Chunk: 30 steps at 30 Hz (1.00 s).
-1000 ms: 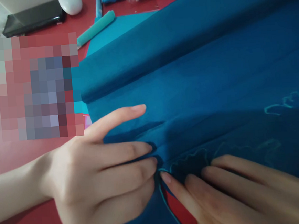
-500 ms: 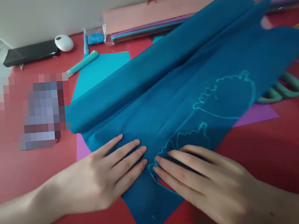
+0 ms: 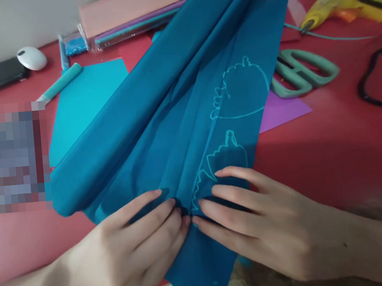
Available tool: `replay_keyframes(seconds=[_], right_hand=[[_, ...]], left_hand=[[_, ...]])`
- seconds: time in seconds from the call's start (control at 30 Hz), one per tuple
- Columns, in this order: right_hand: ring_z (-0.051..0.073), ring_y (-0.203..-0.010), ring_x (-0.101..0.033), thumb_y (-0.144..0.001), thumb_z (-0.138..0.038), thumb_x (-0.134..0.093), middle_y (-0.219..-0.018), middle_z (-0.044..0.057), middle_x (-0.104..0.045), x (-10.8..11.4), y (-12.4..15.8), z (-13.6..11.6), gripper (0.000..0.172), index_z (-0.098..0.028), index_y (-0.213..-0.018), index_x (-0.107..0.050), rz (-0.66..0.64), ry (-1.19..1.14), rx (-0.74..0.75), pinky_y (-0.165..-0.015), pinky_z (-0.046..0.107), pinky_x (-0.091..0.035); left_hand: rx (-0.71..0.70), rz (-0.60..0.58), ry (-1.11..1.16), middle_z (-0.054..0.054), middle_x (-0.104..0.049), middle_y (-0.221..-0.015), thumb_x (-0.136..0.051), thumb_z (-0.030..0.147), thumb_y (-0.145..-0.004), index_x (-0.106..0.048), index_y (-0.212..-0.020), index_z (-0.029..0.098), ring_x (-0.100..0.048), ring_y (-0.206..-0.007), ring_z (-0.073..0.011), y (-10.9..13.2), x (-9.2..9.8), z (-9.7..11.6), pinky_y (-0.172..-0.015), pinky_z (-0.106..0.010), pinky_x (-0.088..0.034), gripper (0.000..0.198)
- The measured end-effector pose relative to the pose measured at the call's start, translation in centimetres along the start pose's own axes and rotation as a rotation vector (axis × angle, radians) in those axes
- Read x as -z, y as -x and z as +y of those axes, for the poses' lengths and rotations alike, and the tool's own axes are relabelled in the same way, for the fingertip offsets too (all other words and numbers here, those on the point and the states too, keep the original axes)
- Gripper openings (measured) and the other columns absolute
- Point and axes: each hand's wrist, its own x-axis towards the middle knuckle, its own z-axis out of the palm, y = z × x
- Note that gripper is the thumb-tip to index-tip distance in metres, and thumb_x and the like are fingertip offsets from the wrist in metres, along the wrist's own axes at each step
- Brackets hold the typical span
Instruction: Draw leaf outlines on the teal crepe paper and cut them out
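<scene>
At the near edge of the red bench (image 3: 337,149), my left hand (image 3: 133,249) and right hand (image 3: 261,234) lie flat, fingers apart and gripping nothing. Their fingertips nearly meet, pressing the blue paper sheet (image 3: 162,110), which runs diagonally toward the far edge. Green scissors (image 3: 301,70) lie right of it. At the far edge, a clear sleeve (image 3: 128,20) holds pink, purple and teal sheets.

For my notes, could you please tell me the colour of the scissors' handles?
Sage green; the scissors show best in the head view.
</scene>
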Motion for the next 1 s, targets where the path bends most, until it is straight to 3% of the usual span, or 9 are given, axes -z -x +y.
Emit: replay_keyframes(seconds=[0.23, 0.37, 0.53, 0.67, 0.83, 1.0], right_hand=[[0.02, -0.091, -0.052, -0.095, -0.01, -0.021, -0.108, 0.003, -0.062, 0.2, 0.1, -0.1, 0.046, -0.018, -0.105, -0.065, -0.055, -0.007, -0.017, -0.089, 0.045, -0.04], [0.02, -0.091, -0.052, -0.094, -0.01, -0.029, -0.105, 0.001, -0.062, 0.0, 0.2, -0.3, 0.04, -0.022, -0.095, -0.068, -0.064, -0.032, -0.032, -0.092, 0.047, -0.039], [0.02, -0.093, -0.052, -0.093, -0.007, -0.027, -0.102, 0.0, -0.063, -0.5, 0.2, -0.5, 0.043, -0.023, -0.096, -0.068, -0.036, -0.068, -0.068, -0.096, 0.049, -0.036], [0.02, -0.096, -0.052, -0.095, -0.009, -0.029, -0.106, -0.002, -0.063, -0.5, 0.3, -0.9, 0.041, -0.024, -0.1, -0.067, -0.05, -0.059, -0.08, -0.097, 0.05, -0.035], [0.017, -0.098, -0.052, -0.096, -0.009, -0.025, -0.107, -0.004, -0.064, -0.2, 0.3, -1.3, 0.044, -0.025, -0.104, -0.065, -0.077, -0.057, -0.128, -0.1, 0.048, -0.036], [0.017, -0.1, -0.052, -0.096, -0.01, -0.026, -0.107, -0.005, -0.065, -0.4, 0.3, -1.2, 0.043, -0.026, -0.104, -0.065, -0.093, -0.056, -0.127, -0.099, 0.047, -0.038]], left_hand=[[0.015, -0.03, 0.037, -0.007, -0.066, -0.111, -0.03, 0.012, -0.092, -0.062, -0.107, 0.008, -0.053, -0.116, -0.022, 0.0, 0.0, 0.2, -0.11, -0.041, -0.034, 0.035], [0.05, -0.047, 0.039, -0.002, -0.067, -0.107, -0.031, 0.004, -0.087, -0.064, -0.102, 0.012, -0.053, -0.115, -0.0162, -0.3, 0.1, 0.2, -0.115, -0.036, -0.027, 0.037], [0.063, -0.049, 0.084, 0.002, -0.066, -0.106, -0.031, 0.012, -0.091, -0.065, -0.1, 0.017, -0.056, -0.106, -0.0153, -0.6, -0.1, 0.1, -0.112, -0.035, -0.032, 0.036], [0.073, -0.015, 0.068, 0.003, -0.066, -0.103, -0.036, 0.004, -0.085, -0.065, -0.097, 0.016, -0.057, -0.105, -0.0134, -0.5, -0.3, 0.1, -0.113, -0.036, -0.032, 0.034], [0.031, -0.01, 0.013, 0.004, -0.066, -0.097, -0.042, 0.01, -0.085, -0.065, -0.097, 0.018, -0.057, -0.102, -0.0152, -0.8, -0.2, -0.1, -0.11, -0.04, -0.038, 0.027], [-0.031, -0.086, -0.034, 0.007, -0.065, -0.098, -0.045, 0.014, -0.085, -0.066, -0.09, 0.024, -0.055, -0.099, -0.0143, -1.1, 0.2, -0.6, -0.114, -0.041, -0.03, 0.024]])
